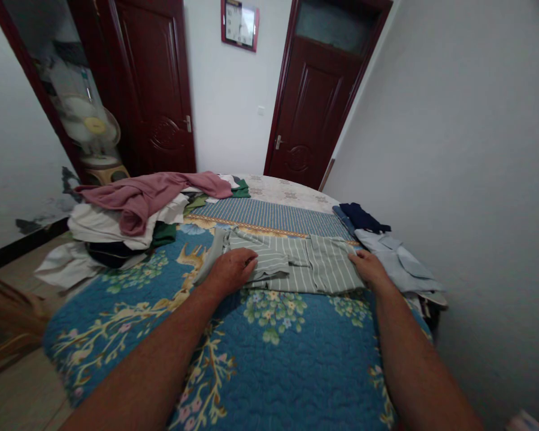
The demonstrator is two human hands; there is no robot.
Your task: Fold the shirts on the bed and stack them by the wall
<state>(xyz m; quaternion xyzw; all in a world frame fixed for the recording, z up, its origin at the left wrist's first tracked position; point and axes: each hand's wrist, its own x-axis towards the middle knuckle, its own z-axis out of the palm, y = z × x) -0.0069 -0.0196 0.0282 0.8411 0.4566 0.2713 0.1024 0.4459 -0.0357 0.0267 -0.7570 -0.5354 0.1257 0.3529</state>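
A grey-green garment with white stripes (291,263) lies partly folded in a wide strip across the blue floral bedcover (269,365). On its left part rests my left hand (236,269), with the fingers curled together at a folded layer. My right hand (367,266) has its thumb and fingers closed on the right edge of the cloth. The collar-like end is at the left, beyond my left hand.
Heaped clothes (112,221), topped by a pink garment (157,191), lie at the far left. Folded light-blue clothes (395,260) and a navy piece (363,216) sit at the right edge by the wall. A wooden chair (13,323) stands at left.
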